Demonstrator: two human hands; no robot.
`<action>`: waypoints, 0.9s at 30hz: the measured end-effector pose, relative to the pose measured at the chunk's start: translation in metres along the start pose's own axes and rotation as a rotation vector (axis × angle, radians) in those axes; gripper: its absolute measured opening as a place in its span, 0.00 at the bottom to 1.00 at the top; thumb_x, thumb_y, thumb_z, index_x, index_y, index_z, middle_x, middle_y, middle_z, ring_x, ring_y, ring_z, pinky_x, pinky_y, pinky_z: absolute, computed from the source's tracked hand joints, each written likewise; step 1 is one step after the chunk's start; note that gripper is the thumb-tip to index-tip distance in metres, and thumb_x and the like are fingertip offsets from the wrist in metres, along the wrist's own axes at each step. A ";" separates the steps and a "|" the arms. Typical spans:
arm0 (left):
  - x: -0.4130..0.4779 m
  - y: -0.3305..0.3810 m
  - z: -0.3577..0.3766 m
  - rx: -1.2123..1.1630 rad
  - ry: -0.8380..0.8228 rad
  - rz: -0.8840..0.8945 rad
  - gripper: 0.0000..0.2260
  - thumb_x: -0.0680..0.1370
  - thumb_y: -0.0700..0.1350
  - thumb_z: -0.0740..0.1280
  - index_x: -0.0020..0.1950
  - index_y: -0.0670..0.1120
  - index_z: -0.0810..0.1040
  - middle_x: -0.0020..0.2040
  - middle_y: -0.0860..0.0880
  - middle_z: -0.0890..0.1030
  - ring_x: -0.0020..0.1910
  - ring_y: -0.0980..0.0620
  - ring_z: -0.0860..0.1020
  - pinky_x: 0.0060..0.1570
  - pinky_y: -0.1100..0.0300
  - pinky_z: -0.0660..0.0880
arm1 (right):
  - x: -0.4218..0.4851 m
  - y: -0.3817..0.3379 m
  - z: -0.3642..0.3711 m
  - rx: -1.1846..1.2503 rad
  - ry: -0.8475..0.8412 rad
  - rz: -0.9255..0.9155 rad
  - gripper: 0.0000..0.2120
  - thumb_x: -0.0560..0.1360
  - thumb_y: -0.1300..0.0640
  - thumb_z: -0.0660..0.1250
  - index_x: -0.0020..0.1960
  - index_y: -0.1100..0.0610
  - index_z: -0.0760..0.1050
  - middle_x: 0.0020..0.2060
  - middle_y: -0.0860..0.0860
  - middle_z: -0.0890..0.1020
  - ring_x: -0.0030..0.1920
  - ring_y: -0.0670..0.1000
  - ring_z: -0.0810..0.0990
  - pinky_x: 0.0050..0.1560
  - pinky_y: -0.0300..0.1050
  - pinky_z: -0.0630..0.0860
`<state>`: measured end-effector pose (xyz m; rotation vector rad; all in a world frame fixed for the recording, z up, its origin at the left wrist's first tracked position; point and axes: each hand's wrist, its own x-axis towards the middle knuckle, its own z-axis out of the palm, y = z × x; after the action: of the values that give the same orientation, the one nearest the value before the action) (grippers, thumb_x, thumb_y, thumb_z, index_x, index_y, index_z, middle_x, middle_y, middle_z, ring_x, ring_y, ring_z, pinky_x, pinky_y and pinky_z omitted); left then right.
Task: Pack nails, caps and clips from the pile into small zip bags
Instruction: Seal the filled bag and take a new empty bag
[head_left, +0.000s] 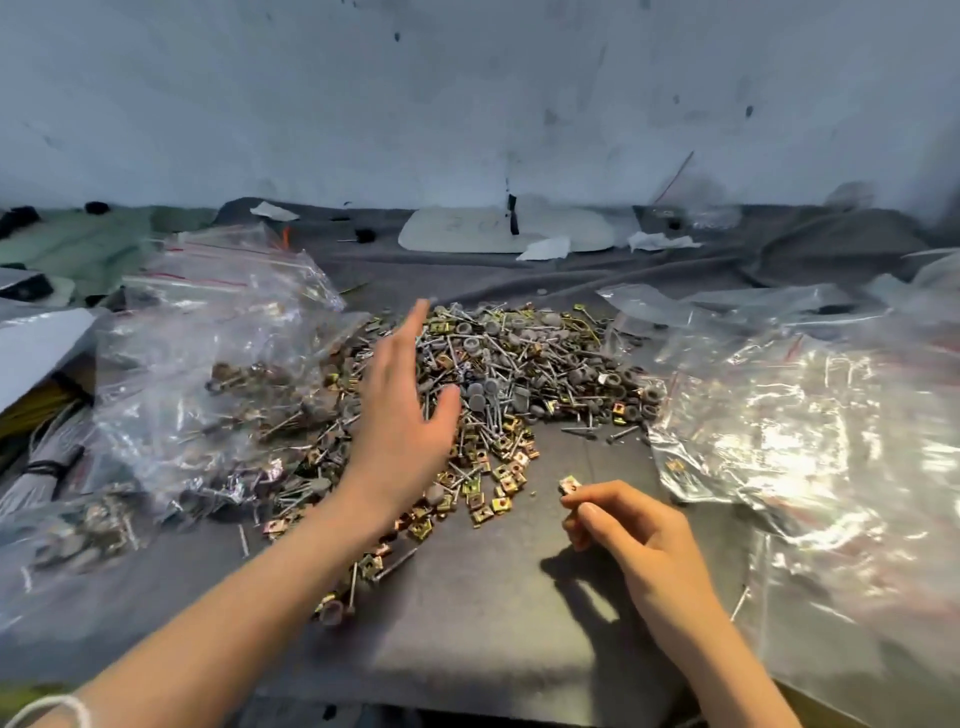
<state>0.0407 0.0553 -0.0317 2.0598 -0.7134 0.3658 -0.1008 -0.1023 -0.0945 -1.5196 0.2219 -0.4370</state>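
A pile (524, 374) of grey nails, round grey caps and brass-coloured square clips lies in the middle of the grey cloth. My left hand (402, 410) hovers over the pile's left side, flat, fingers spread and slightly blurred, holding nothing. My right hand (618, 514) is near the front right of the pile, thumb and fingers pinched on a brass clip (570, 486), possibly with more clips in the curled fingers. Filled zip bags (218, 364) heap up on the left. Empty clear zip bags (810, 431) lie on the right.
The grey cloth (483, 613) covers the table, whose front edge is near the bottom. A white pad (498, 231) and paper scraps lie at the back by the wall. Bundled wires (47, 457) and a white sheet sit at far left.
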 end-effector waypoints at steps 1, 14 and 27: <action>-0.007 0.017 0.020 -0.058 -0.133 0.081 0.28 0.78 0.41 0.65 0.77 0.52 0.61 0.68 0.52 0.73 0.67 0.58 0.70 0.71 0.57 0.65 | 0.000 0.000 0.001 0.001 0.039 -0.016 0.08 0.75 0.65 0.65 0.43 0.57 0.82 0.33 0.53 0.82 0.35 0.46 0.79 0.38 0.35 0.75; 0.013 0.086 0.173 0.198 -0.804 0.328 0.17 0.78 0.44 0.67 0.67 0.46 0.74 0.63 0.42 0.77 0.61 0.42 0.75 0.57 0.51 0.74 | 0.003 0.007 -0.010 0.292 0.865 -0.185 0.14 0.80 0.67 0.56 0.41 0.56 0.73 0.26 0.45 0.76 0.30 0.43 0.73 0.33 0.33 0.71; 0.012 0.066 0.164 0.134 -0.515 0.324 0.06 0.78 0.47 0.68 0.53 0.50 0.83 0.54 0.51 0.82 0.56 0.49 0.77 0.46 0.56 0.73 | 0.006 0.010 -0.011 0.273 0.822 -0.155 0.12 0.80 0.68 0.57 0.43 0.55 0.74 0.31 0.45 0.80 0.34 0.43 0.77 0.36 0.34 0.74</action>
<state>0.0078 -0.1145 -0.0725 2.1865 -1.3735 0.0551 -0.0988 -0.1146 -0.1039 -1.0245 0.6558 -1.1598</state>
